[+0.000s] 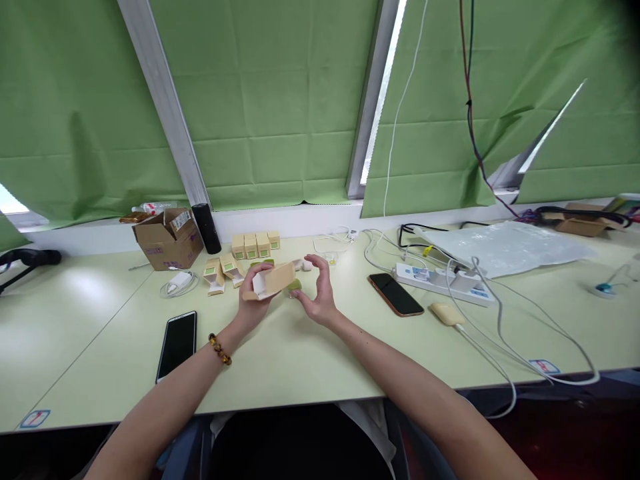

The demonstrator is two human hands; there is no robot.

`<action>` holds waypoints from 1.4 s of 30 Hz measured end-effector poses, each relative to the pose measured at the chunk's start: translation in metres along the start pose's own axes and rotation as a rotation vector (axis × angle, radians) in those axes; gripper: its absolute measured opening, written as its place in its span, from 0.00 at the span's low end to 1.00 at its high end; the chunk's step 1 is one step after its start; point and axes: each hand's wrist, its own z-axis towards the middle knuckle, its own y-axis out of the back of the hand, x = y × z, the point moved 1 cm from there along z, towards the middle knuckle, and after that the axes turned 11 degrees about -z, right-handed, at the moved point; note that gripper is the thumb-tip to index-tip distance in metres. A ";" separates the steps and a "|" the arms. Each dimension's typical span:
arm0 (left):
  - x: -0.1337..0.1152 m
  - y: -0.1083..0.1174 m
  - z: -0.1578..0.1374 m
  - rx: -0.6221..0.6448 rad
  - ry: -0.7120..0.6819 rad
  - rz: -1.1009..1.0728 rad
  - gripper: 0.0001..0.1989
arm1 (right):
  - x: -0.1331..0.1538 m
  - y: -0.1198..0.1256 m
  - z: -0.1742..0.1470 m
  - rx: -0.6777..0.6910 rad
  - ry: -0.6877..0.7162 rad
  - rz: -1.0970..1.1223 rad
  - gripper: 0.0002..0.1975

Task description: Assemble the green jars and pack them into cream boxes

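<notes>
My left hand [254, 303] is closed around a small kraft cardboard box [277, 280], which is tilted with its end flap out and a pale inside showing. Just right of it, my right hand [321, 297] is open, thumb and fingers apart in a C shape. Close to my right thumb is a small green round piece [295, 285]; whether the thumb touches it I cannot tell. Behind the hands lie small whitish-pink pieces [303, 265], too small to name. Two opened kraft boxes [215, 276] lie left of my left hand, and several closed small boxes [256, 245] stand in a row behind.
A black phone [177, 345] lies at left, near a white coiled cable with charger [179, 283]. A brown carton [169, 239] and a black cylinder [207, 229] stand behind. At right are another phone [395, 295], a power strip [444, 283], loose white cables and a plastic bag [505, 245].
</notes>
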 end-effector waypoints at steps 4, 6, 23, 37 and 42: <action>-0.008 0.009 -0.006 0.086 -0.512 0.423 0.20 | -0.004 -0.002 -0.001 0.000 0.002 -0.052 0.35; -0.009 0.011 -0.010 0.136 -0.654 0.541 0.16 | -0.003 -0.002 -0.003 0.002 0.015 -0.071 0.35; -0.015 0.003 -0.019 0.064 -0.849 0.756 0.20 | 0.002 -0.006 -0.010 -0.113 0.354 -0.296 0.30; -0.014 -0.009 -0.010 0.136 -0.286 0.329 0.21 | 0.005 -0.009 0.006 0.091 -0.575 0.565 0.27; -0.008 -0.010 -0.012 0.221 -0.169 0.332 0.17 | -0.003 -0.013 0.005 0.149 -0.711 0.602 0.29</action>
